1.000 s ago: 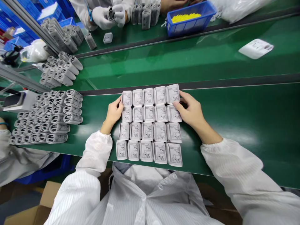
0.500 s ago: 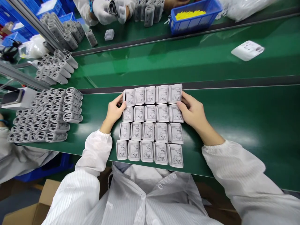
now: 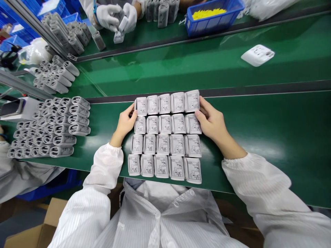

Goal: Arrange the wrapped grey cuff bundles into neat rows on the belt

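In the head view, the white plastic cover point(image 3: 258, 55) at 2 o'clock is drifting toward 9, while the leaflet row point(image 3: 164, 104) at 12 is staying bracketed, so the belt point(image 3: 165, 74) seems to be running without disturbing it. The left hand point(image 3: 125, 121) at 9 and right hand point(image 3: 211, 119) at 3 are pinching the row's ends, far fingertips hiding behind.

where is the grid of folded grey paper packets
Head view, centre: the grid lies on the green worktop, its far row between left hand and right hand.
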Motion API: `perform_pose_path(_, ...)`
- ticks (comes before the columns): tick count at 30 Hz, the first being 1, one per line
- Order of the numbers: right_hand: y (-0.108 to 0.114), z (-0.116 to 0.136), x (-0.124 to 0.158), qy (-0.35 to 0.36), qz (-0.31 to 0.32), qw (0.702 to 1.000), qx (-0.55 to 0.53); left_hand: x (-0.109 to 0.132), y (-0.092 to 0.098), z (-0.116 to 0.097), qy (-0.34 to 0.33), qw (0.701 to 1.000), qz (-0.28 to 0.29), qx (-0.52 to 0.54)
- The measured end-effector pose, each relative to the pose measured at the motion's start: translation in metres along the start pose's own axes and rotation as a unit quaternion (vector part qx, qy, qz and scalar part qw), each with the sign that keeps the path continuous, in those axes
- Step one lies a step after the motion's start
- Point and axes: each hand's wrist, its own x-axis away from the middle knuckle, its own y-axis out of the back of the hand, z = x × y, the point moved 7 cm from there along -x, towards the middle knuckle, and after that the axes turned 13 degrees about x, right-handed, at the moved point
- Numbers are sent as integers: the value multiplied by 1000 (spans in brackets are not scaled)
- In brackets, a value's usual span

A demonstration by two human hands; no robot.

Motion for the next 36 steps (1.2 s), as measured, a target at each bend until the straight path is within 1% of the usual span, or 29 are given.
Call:
perform_pose_path(6, 3, 8, 0, 5, 5, 1000, 8, -1, 0, 2, -5, 1000, 2, 1)
perform_pose_path(13, 5, 11, -3, 35, -15, 999, 23, 0, 2, -1, -13, 1000, -3, -5)
perform_pose_path(24, 0, 2, -2, 20, -1, 1000, 8, -2, 3, 2, -14, 1000, -13, -9)
perform_pose_path(36, 1, 8, -2, 19, 7, 1000, -3, -2, 2, 2, -15, 1000, -7, -14)
